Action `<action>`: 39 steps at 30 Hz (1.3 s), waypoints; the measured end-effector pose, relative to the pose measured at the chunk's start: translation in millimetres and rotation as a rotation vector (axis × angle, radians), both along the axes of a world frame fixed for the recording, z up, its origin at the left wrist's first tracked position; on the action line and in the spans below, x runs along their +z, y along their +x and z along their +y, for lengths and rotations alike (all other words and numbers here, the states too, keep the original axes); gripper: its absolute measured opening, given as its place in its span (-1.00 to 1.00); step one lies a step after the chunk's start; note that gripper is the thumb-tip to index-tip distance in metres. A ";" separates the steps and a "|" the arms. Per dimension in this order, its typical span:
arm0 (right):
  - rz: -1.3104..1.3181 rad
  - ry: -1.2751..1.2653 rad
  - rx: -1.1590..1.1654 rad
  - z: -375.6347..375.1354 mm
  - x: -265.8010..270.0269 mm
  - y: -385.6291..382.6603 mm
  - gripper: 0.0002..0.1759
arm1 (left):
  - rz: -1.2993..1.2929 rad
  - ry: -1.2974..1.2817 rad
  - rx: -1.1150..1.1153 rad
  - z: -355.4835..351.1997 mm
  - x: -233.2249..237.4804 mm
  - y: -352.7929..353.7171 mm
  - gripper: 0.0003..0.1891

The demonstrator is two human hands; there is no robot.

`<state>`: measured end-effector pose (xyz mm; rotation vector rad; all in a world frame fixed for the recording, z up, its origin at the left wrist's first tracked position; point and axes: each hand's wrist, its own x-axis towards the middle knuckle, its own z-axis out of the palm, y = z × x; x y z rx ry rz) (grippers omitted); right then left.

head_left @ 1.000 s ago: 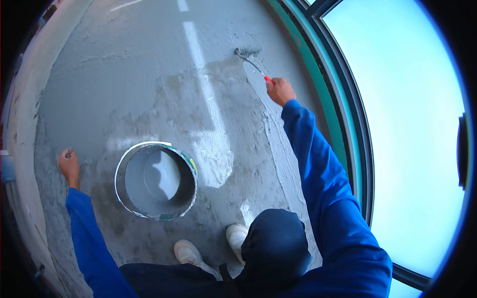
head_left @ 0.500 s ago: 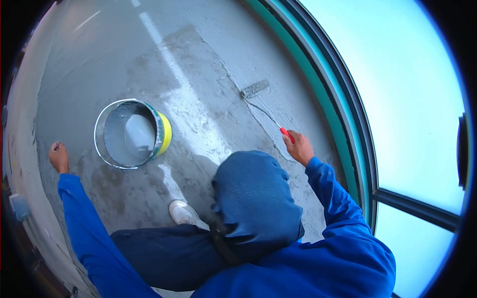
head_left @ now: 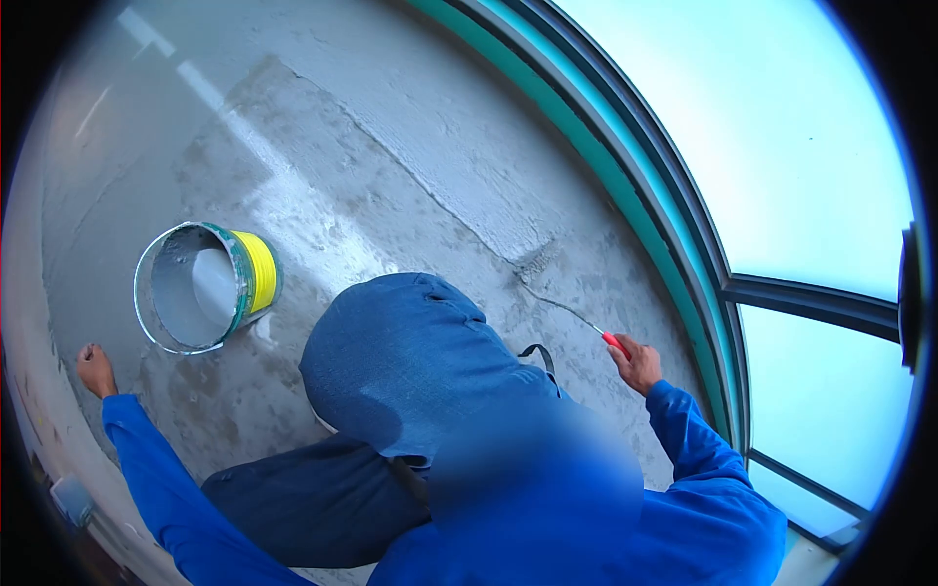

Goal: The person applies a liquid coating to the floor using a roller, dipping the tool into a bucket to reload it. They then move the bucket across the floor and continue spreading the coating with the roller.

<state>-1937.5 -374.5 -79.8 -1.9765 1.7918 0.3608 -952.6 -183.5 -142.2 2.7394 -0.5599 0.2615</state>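
My right hand [head_left: 640, 366] is wrapped round the red handle [head_left: 616, 343] of a paint roller. A thin bent wire runs from the handle to the grey-coated roller sleeve [head_left: 540, 260], which rests on the floor at the edge of a wet grey coating [head_left: 459, 166]. On the far left, my left hand [head_left: 96, 370] is curled closed above the floor, and nothing shows in it. Between the hands, nearer the left one, stands a bucket [head_left: 258, 273] with a yellow outside and a wire handle. Grey liquid [head_left: 213, 281] lies inside it.
A curved-looking window frame [head_left: 674, 205] with a green strip at its base borders the floor on the right. Patchy, uncoated floor [head_left: 391, 220] lies beside the coating. My bent knee [head_left: 391, 342] is between bucket and roller. A pale wall [head_left: 39, 332] runs along the left.
The roller in my right hand has come back toward me along the floor, and the coated strip beyond it is longer. The view has shifted, so the bucket appears further left.
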 end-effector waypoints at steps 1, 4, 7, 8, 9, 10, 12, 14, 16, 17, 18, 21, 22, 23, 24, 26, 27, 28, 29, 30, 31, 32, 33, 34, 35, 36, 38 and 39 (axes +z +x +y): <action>0.009 0.014 -0.001 2.9 1.6 -2.7 -0.63 | 0.001 0.001 -0.001 1.7 -1.4 1.3 -0.66; 0.004 0.029 0.024 -8.4 -7.2 8.5 -0.62 | -0.023 0.057 -0.009 6.9 -5.9 6.2 -0.65; -0.047 0.025 0.078 -43.5 -20.2 64.3 -0.62 | -0.002 0.028 0.031 4.5 -4.8 -2.8 -0.63; -0.067 0.020 0.097 -57.0 -23.6 87.8 -0.62 | 0.009 -0.005 0.017 8.1 -11.1 2.1 -0.64; -0.089 -0.001 0.113 -69.7 -29.2 109.1 -0.62 | 0.019 -0.041 0.005 14.0 -21.4 12.0 -0.64; -0.113 -0.024 0.133 -82.1 -35.3 131.2 -0.62 | 0.027 -0.080 -0.004 17.3 -24.5 18.0 -0.64; -0.150 -0.053 0.179 -110.1 -43.9 175.8 -0.62 | 0.028 -0.020 0.034 12.8 -17.0 3.5 -0.65; -0.173 -0.068 0.221 -137.8 -47.9 221.1 -0.62 | 0.024 0.001 0.065 5.5 -7.9 -13.7 -0.67; -0.217 -0.087 0.251 -167.1 -59.3 264.5 -0.63 | 0.015 -0.026 0.086 5.7 -14.9 -21.2 -0.69; -0.236 -0.098 0.263 -179.8 -63.6 286.5 -0.63 | 0.013 -0.026 0.098 7.4 -18.3 -25.3 -0.70; -0.247 -0.107 0.273 -192.1 -66.9 308.9 -0.63 | 0.010 -0.027 0.108 6.7 -20.6 -28.4 -0.70; -0.281 -0.120 0.295 -233.9 -76.0 375.4 -0.63 | 0.016 -0.069 0.118 8.0 -33.9 -28.9 -0.72; -0.290 -0.130 0.301 -246.7 -81.2 396.5 -0.63 | 0.019 -0.093 0.118 6.9 -37.1 -27.5 -0.73; -0.300 -0.146 0.308 -260.3 -84.9 418.7 -0.62 | 0.027 -0.103 0.138 2.5 -37.4 -27.3 -0.74; -0.306 -0.163 0.312 -273.7 -88.0 439.7 -0.62 | 0.040 -0.114 0.154 -1.4 -40.9 -28.6 -0.74; -0.332 -0.176 0.361 -304.2 -94.2 481.8 -0.62 | 0.032 -0.122 0.165 -2.7 -52.2 -25.2 -0.76; -0.342 -0.189 0.385 -320.2 -97.7 502.9 -0.62 | 0.008 -0.123 0.159 -2.9 -60.4 -21.8 -0.77; -0.351 -0.194 0.406 -335.6 -101.0 522.9 -0.62 | -0.014 -0.114 0.151 -2.2 -65.4 -19.0 -0.77; -0.360 -0.208 0.418 -352.7 -99.6 545.1 -0.62 | -0.003 -0.113 0.157 -6.4 -65.5 -20.8 -0.78; -0.369 -0.221 0.428 -366.3 -97.5 563.9 -0.61 | 0.007 -0.111 0.161 -9.1 -64.9 -23.6 -0.79; -0.356 -0.243 0.403 -371.6 -84.5 579.2 -0.62 | 0.019 -0.110 0.163 -15.3 -61.7 -27.8 -0.80; -0.343 -0.266 0.380 -374.5 -61.1 595.9 -0.62 | 0.049 -0.138 0.185 -24.9 -52.6 -34.8 -0.80; -0.330 -0.287 0.361 -379.4 -48.5 610.8 -0.62 | 0.081 -0.167 0.211 -34.2 -40.1 -44.7 -0.81; -0.347 -0.327 0.378 -388.3 -49.5 623.2 -0.63 | 0.114 -0.194 0.239 -36.2 -34.9 -49.8 -0.81; -0.363 -0.361 0.393 -396.9 -50.9 634.6 -0.63 | 0.084 -0.176 0.220 -30.9 -36.1 -48.3 -0.81; -0.381 -0.397 0.408 -405.2 -51.8 647.5 -0.63 | 0.053 -0.161 0.201 -23.2 -39.1 -45.5 -0.81; -0.440 -0.443 0.425 -429.3 -61.2 679.7 -0.65 | 0.024 -0.121 0.176 -3.4 -45.5 -37.0 -0.80; -0.475 -0.466 0.427 -440.3 -67.6 694.6 -0.65 | 0.024 -0.095 0.171 9.2 -50.2 -31.2 -0.80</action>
